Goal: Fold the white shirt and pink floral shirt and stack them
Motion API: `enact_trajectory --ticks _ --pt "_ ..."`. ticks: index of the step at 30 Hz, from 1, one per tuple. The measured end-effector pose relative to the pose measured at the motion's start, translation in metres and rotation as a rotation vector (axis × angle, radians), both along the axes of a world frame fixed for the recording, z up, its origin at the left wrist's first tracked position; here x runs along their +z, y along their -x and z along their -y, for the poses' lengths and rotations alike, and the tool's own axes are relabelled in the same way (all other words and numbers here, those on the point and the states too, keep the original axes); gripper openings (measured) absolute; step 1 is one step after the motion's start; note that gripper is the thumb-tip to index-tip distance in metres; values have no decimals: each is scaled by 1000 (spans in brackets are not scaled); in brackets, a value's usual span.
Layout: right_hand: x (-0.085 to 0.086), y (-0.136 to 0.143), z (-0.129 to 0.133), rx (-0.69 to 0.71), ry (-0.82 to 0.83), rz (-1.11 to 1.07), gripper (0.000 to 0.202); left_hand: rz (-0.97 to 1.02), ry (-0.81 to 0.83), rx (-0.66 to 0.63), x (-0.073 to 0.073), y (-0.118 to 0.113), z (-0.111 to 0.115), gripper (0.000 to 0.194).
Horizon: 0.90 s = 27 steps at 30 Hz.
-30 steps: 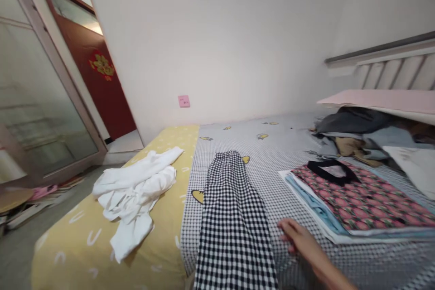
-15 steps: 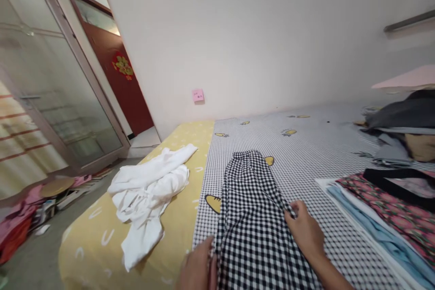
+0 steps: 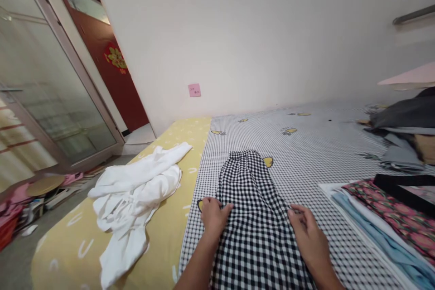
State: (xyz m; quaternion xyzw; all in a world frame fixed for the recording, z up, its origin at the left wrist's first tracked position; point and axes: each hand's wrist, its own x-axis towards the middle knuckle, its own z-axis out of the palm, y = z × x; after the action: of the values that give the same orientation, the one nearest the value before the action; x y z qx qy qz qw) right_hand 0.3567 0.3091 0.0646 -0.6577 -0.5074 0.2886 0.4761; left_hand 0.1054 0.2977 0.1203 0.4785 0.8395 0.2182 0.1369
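A black-and-white checked garment (image 3: 254,231) with a gathered waistband (image 3: 243,154) lies lengthwise on the bed, its waist at the far end. Whether it is trousers or a skirt I cannot tell. My left hand (image 3: 214,219) rests at its left edge, thumb spread over the cloth and fingers apart from it. On the opposite edge, my right hand (image 3: 309,235) has thumb and fingers bent together at the fabric. The near end of the garment runs out of view.
A crumpled white garment (image 3: 139,190) lies on the yellow part of the bed (image 3: 170,235). To the right sit folded clothes, a floral piece (image 3: 390,208) on top. Farther back is a dark clothes pile (image 3: 401,113). Beyond the bed's left edge, things lie on the floor near a glass door (image 3: 68,86).
My left hand has moved forward and come onto the garment's left edge. My right hand stays at the right edge, slightly lower in view. The view has shifted a little to the right.
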Motion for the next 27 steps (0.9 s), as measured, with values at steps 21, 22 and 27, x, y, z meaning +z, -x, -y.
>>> enact_trajectory --ticks 21,22,27 --pt "0 11 1 48 140 418 47 -534 -249 -475 -2 -4 0 66" --pt "2 11 2 66 139 457 46 -533 -204 -581 -7 -1 -3 62" --pt "7 9 6 112 203 585 42 -434 2 -453 -31 11 -17 51"
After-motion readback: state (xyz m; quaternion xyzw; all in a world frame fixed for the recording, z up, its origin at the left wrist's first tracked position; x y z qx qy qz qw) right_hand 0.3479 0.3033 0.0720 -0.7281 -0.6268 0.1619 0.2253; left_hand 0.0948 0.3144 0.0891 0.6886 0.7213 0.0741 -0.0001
